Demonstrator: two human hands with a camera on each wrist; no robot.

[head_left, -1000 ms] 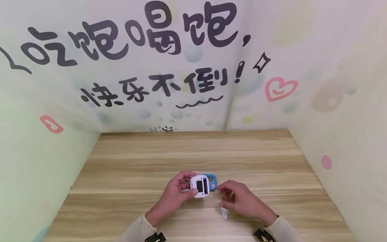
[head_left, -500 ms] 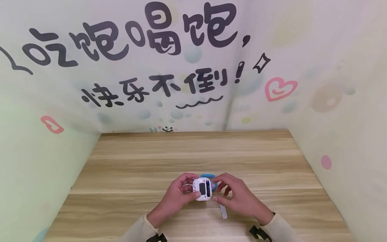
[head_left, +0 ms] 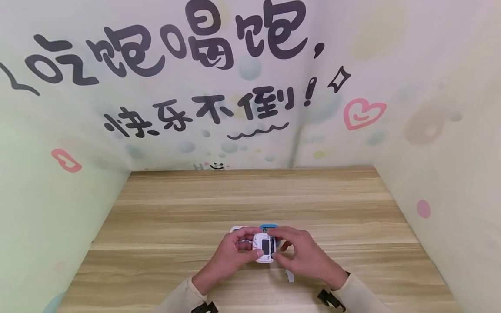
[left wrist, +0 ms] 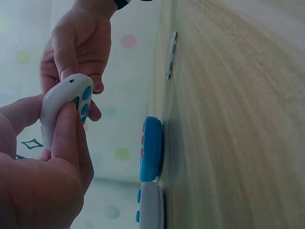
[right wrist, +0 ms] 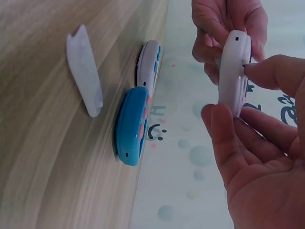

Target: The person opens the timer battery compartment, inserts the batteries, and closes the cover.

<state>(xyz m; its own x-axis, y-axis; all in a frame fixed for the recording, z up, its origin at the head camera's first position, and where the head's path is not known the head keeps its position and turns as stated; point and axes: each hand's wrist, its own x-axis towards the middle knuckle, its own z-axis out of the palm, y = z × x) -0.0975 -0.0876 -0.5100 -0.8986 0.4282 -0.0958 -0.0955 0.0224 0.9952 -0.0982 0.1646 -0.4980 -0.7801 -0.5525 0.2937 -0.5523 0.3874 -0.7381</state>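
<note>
In the head view my left hand (head_left: 231, 254) grips a white digital timer (head_left: 260, 239) by its left side, back turned up towards me. Its back carries a dark square (head_left: 265, 246), and beside that lies an uncovered battery slot with a dark battery (head_left: 272, 248) in it. My right hand (head_left: 305, 252) pinches the timer's right side, thumb and fingertips right at the slot. The right wrist view has a thumb (right wrist: 279, 71) against the timer's back. Blue buttons (left wrist: 86, 93) on its front show in the left wrist view. Fingers partly hide the battery.
On the wooden table (head_left: 176, 195) a blue timer (right wrist: 133, 126) lies beside a second white timer (right wrist: 148, 62), both partly covered by the hands in the head view. A small white battery cover (right wrist: 85, 71) lies nearer me. Printed walls enclose the table.
My right hand has moved left from beside the blue timer onto the held timer's battery slot. My left hand has brought the timer slightly right and nearer me.
</note>
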